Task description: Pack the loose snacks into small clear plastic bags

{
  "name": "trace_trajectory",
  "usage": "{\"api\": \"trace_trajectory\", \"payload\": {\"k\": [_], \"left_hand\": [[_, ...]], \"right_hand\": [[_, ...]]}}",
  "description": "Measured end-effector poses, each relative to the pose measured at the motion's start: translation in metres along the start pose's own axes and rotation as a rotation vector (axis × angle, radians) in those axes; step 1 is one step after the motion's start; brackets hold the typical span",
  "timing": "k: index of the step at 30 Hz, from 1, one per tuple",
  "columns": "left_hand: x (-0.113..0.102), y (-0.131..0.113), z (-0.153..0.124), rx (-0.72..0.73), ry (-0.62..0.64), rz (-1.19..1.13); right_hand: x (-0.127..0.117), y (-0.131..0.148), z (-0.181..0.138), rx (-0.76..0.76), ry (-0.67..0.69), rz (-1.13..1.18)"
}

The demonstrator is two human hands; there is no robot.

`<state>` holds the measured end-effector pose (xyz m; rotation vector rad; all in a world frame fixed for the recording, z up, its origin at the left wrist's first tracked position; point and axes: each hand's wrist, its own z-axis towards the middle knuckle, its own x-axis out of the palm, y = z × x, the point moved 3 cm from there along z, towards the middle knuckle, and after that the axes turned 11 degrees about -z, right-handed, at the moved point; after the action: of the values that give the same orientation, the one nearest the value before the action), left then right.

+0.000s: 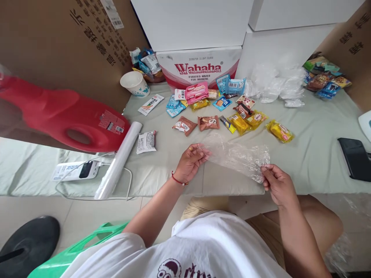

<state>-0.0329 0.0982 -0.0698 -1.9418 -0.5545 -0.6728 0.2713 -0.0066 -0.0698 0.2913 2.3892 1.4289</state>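
Note:
A clear plastic bag (237, 158) stretches between my two hands just above the cloth-covered table. My left hand (193, 160), with a red string bracelet at the wrist, pinches one end of it. At the other end, my right hand (276, 183) grips the edge between thumb and fingers. Beyond the bag lie two brown snack packets (208, 122), several yellow-wrapped snacks (279, 131), a pink wafer packet (196, 92) and blue sachets (235, 85). A white-and-brown packet (146, 142) rests to the left of my left hand.
A red jug (72, 116) and a roll of clear film (118, 162) are on the left, near a white power bank (75, 170). A paper cup (135, 83), a Wahaha carton (199, 67) and piled clear bags (272, 83) stand behind. A phone (355, 158) lies right.

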Motion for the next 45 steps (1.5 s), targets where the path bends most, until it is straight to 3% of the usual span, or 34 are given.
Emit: {"api": "trace_trajectory", "payload": {"k": [3,8,15,18,21,23,24,27,28,30,35,38,41,45], "left_hand": [[-0.002,0.004,-0.001,-0.048,0.014,-0.004],[-0.009,0.005,0.006,-0.028,-0.102,0.019],[-0.013,-0.002,0.012,0.047,-0.186,0.080],[-0.019,-0.012,0.008,0.269,-0.264,0.250],[-0.016,-0.027,-0.011,0.731,-0.362,0.621],[-0.002,-0.030,-0.028,0.987,-0.262,0.840],[0.007,-0.027,-0.035,1.038,-0.133,0.920],[0.040,-0.007,-0.047,0.923,0.353,1.007],[0.049,0.000,-0.048,0.850,0.454,0.980],[0.064,0.014,-0.046,0.707,0.512,0.878],[0.083,0.042,-0.030,0.242,0.348,0.686],[0.084,0.056,-0.021,0.103,0.220,0.612],[0.080,0.065,-0.013,0.068,0.109,0.488],[0.070,0.070,-0.005,-0.081,0.005,0.153]], "right_hand": [[-0.007,-0.001,-0.002,0.075,-0.031,0.120],[-0.012,0.001,0.001,0.147,-0.016,0.290],[-0.004,0.003,0.002,0.124,-0.054,0.242],[0.005,0.004,0.000,0.120,-0.046,0.225],[0.013,0.010,-0.001,0.122,-0.024,0.212],[0.018,0.016,-0.002,0.113,-0.014,0.194],[0.021,0.019,-0.002,0.098,-0.011,0.180],[0.028,0.026,-0.004,-0.008,-0.027,0.115],[0.030,0.027,-0.006,-0.069,-0.042,0.083],[0.033,0.028,-0.010,-0.220,-0.067,-0.024],[0.043,0.025,-0.024,-0.639,-0.038,-0.467],[0.052,0.023,-0.029,-0.872,-0.065,-0.701],[0.058,0.018,-0.029,-0.958,-0.120,-0.885],[0.057,0.018,-0.030,-0.966,-0.090,-0.861]]}}
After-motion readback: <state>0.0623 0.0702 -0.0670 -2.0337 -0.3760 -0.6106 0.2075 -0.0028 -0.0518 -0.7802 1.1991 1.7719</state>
